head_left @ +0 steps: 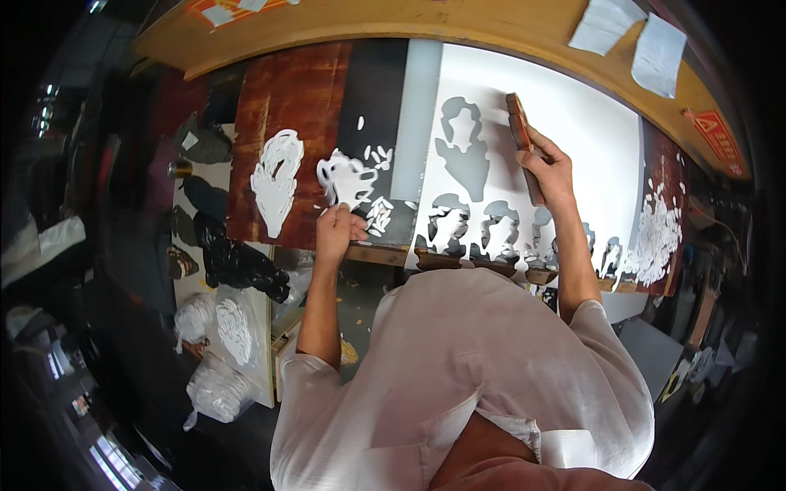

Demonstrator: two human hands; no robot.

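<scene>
My left hand [334, 232] pinches the lower edge of a white cut-out piece [347, 175] with openings in it, held over the dark strip of the bench and slightly blurred. My right hand [547, 170] grips a narrow reddish-brown wooden block [517, 123], whose lower end rests on or just over a large white sheet [573, 106]. Cut-out gaps in the sheet show grey beneath, and its near edge is a row of ragged holes. Left of my left hand lies a stack of similar white cut-out pieces [277, 182] on a red-brown board [315, 90].
Small white scraps [378, 214] lie near my left hand, and a heap of scraps [657, 233] covers the bench's right end. A yellow beam [458, 20] crosses the far side. Bagged white pieces [219, 389] and a black plastic bag [237, 254] sit at lower left.
</scene>
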